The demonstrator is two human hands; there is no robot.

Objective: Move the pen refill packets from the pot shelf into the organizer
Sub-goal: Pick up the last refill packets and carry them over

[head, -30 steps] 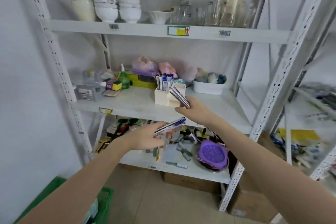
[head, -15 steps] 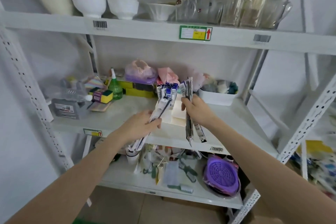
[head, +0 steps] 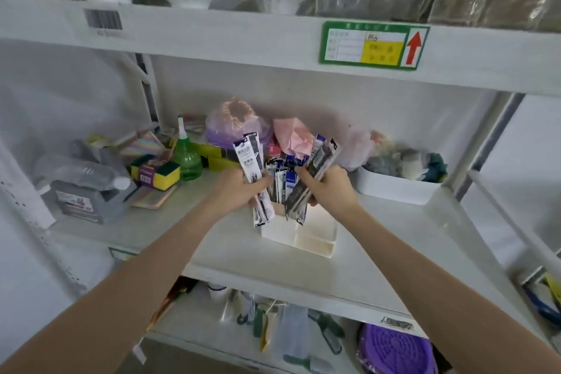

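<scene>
Packets (head: 254,179) and (head: 315,176), one pinched per hand (head: 239,191) (head: 331,188), now raised over organizer (head: 300,237); we judge insertion next.

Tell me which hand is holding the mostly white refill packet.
The left hand. Its refill packet has a white face with dark print, while the packets in the right hand look dark grey.

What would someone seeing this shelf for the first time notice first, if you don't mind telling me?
Both hands meet at the middle shelf: the left hand holds a white-and-black refill packet upright, and the right hand holds a dark bundle of packets, both over the white organizer, where blue packets already stand. Above, a green shelf label with a red arrow catches the eye. Left of the hands stands a green spray bottle.
</scene>
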